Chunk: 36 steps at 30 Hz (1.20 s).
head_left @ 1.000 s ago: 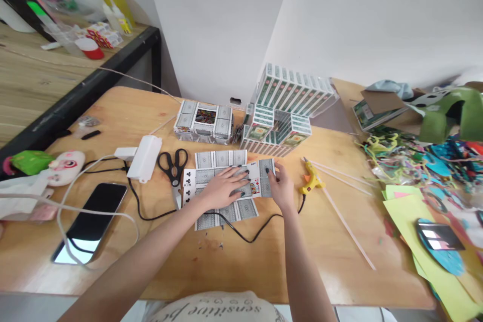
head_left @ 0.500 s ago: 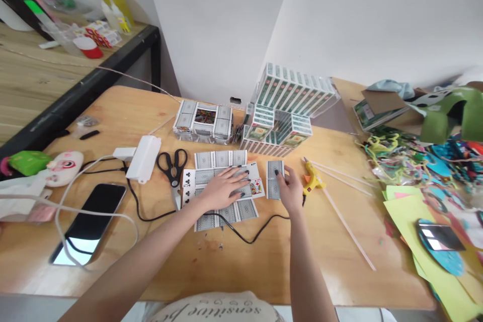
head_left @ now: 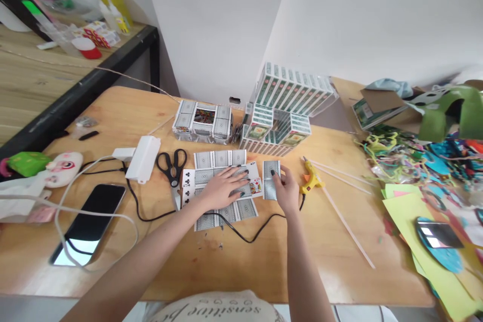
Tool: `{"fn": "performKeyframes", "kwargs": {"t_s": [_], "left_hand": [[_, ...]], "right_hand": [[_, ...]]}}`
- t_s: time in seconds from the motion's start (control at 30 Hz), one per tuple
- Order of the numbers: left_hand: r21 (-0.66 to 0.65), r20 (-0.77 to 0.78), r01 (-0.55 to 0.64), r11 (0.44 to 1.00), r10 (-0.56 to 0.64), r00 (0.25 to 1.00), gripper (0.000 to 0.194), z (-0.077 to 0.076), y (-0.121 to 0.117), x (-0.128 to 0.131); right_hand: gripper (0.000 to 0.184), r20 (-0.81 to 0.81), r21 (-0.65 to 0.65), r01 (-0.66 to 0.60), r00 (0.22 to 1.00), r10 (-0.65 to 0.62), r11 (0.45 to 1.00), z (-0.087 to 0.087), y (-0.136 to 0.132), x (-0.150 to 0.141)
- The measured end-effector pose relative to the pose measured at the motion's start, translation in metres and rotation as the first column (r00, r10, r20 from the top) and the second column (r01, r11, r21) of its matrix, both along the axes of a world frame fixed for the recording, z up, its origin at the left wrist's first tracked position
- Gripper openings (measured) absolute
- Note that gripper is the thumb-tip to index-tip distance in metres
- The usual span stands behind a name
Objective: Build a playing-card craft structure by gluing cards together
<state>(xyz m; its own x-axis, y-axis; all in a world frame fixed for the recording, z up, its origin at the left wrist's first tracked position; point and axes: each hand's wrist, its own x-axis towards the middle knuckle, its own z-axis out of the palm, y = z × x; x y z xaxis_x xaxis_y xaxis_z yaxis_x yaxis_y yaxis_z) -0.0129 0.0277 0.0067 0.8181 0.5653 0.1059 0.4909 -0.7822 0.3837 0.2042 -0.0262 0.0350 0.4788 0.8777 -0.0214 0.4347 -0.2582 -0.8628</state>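
Several playing cards (head_left: 222,159) lie joined in a flat sheet on the table, mostly grey patterned backs up. Across the middle of this sheet my left hand (head_left: 223,186) rests flat with its fingers spread. A five of clubs (head_left: 187,181) shows face up at the left edge, and a red court card (head_left: 256,186) at the right. My right hand (head_left: 286,187) pinches a separate playing card (head_left: 269,176), back up, just right of the sheet. To its right lies a yellow glue gun (head_left: 312,177). Black-handled scissors (head_left: 172,168) sit left of the cards, blades partly under them.
Behind stand a box built of cards (head_left: 203,122) and a structure of stacked card boxes (head_left: 290,95). A black cable (head_left: 251,240) runs across the front of the sheet. Glue sticks (head_left: 349,226), a phone (head_left: 90,221), a white power strip (head_left: 143,158) and craft scraps (head_left: 392,161) lie around.
My right hand has moved slightly left with its card, bringing it nearer the sheet's right edge. My left hand stays in place.
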Motion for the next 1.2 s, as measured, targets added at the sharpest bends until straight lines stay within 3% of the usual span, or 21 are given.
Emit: {"fn": "performKeyframes", "kwargs": {"t_s": [1.2], "left_hand": [[-0.002,-0.014,0.011,1.000,-0.011,1.000,0.043,0.003,0.000,0.000]], "right_hand": [[0.047,0.108,-0.053,-0.025,0.994,0.030,0.998,0.003,0.008,-0.004]]}}
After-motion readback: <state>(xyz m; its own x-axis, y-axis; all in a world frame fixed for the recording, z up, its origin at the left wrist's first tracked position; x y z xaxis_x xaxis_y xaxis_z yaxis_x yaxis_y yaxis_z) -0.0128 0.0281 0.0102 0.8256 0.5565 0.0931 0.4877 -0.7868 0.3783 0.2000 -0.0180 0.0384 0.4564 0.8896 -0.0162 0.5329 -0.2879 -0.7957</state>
